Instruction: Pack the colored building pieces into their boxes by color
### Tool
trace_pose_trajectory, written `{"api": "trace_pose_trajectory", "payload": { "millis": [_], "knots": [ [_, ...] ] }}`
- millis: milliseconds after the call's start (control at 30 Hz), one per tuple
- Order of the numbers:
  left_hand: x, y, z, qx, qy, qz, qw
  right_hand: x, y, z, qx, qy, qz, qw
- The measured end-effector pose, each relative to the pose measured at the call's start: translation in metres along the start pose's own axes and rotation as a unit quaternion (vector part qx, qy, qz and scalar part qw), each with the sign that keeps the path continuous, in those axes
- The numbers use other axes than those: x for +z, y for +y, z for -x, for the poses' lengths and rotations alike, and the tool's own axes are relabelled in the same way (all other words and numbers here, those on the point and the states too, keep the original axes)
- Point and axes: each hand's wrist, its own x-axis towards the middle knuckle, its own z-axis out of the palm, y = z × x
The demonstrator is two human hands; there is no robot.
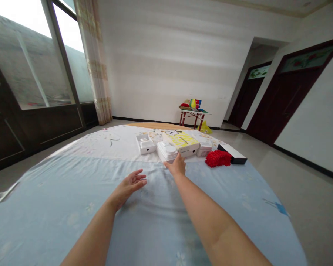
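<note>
My right hand (178, 165) reaches forward and grips the near end of a white box (161, 148), with the thumb on its left side and the fingers on its right. A round white piece (170, 149) sits on top of that box. My left hand (132, 182) hovers over the blue part of the cloth, fingers apart and holding nothing. Just left of the gripped box stands a small open white box (145, 148) with white items inside. A yellow and white printed box (184, 142) with a cartoon face lies right behind my right hand.
More white boxes (204, 149) stand to the right. Beyond them, a red fuzzy cloth (218, 158) lies against a black and white box (236, 153). A blue and white cloth (72, 184) covers the rounded table. By the wall stands a small table (194, 111) with colourful things.
</note>
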Motion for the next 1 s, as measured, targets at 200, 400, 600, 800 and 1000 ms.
{"api": "trace_pose_trajectory", "payload": {
  "millis": [200, 400, 600, 800, 1000],
  "knots": [
    [0.007, 0.003, -0.004, -0.024, 0.037, -0.108, 0.993, -0.017, 0.018, -0.002, -0.034, -0.045, 0.011, 0.998],
    [0.013, 0.027, -0.021, -0.053, 0.026, -0.147, 0.987, -0.049, 0.084, 0.027, -0.137, -0.039, -0.052, 0.988],
    [-0.007, 0.048, -0.092, -0.022, 0.196, -0.361, 0.912, -0.056, 0.098, 0.042, -0.187, -0.077, -0.039, 0.978],
    [-0.028, 0.043, -0.151, 0.006, 0.247, -0.471, 0.847, -0.056, 0.087, 0.043, -0.227, -0.082, 0.008, 0.97],
    [-0.04, 0.028, -0.183, 0.01, 0.184, -0.523, 0.832, -0.057, 0.087, 0.043, -0.222, -0.09, 0.013, 0.971]
  ]
}}
